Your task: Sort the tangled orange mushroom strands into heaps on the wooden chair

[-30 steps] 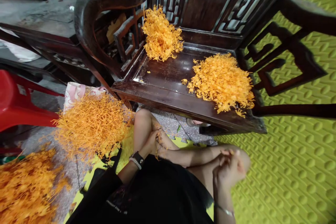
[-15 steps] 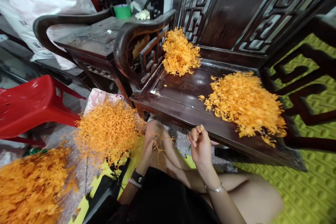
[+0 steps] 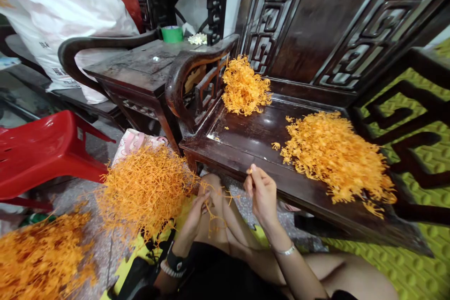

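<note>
Orange strands [image 3: 213, 213] grasped in left grip [image 3: 191, 222] | small orange piece [image 3: 249, 170] pinched in right grip [image 3: 262, 194] | further heaps [image 3: 333, 159] laid on carved dark-wood bench [image 3: 242, 143] | larger heap [image 3: 144, 192] shown on floor

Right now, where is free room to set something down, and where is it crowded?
Bare dark wood of the bench seat lies between its two orange piles; green foam mat lies right of the bench. Left of the left hand, heaps crowd the floor by the red stool.
</note>
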`<move>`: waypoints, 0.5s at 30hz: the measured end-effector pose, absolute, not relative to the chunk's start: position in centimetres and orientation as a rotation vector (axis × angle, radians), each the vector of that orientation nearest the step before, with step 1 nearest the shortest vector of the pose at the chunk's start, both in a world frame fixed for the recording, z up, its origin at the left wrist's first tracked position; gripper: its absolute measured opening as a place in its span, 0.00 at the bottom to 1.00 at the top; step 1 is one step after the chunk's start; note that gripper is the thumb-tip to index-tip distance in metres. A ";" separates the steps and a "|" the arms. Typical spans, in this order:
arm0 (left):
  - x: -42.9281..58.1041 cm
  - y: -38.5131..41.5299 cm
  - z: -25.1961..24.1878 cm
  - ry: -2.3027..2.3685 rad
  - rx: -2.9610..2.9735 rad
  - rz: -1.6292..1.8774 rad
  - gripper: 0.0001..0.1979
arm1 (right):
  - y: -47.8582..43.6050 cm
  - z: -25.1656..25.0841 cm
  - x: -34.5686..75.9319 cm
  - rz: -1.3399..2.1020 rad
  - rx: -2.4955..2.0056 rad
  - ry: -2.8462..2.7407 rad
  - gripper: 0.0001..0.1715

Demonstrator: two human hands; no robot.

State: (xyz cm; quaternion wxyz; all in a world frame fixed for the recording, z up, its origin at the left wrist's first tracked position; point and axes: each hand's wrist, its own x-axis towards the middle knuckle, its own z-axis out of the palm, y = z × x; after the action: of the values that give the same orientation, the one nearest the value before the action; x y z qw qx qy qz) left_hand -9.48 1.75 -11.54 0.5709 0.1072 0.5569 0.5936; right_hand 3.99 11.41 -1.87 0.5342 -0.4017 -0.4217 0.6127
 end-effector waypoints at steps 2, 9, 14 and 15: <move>-9.6 1.7 -10.9 1.274 0.288 1.420 0.23 | 13.2 -1.8 3.7 1.315 -1.017 -1.195 0.21; -9.6 1.3 -8.9 1.175 0.484 1.426 0.28 | 19.7 -1.5 2.5 1.127 -1.015 -1.664 0.14; -9.5 0.8 -7.6 1.134 0.553 1.416 0.28 | 16.6 -2.5 3.9 1.033 -0.990 -1.643 0.13; -9.5 0.7 -7.4 1.136 0.585 1.396 0.29 | 15.3 -2.8 4.5 1.019 -0.980 -1.642 0.13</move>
State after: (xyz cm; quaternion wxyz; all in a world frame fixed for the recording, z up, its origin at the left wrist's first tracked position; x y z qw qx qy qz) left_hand -9.51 0.72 -7.36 0.5849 0.2509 0.4868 0.5984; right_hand 4.46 15.29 -2.82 0.4683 -0.3996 -0.6695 0.4157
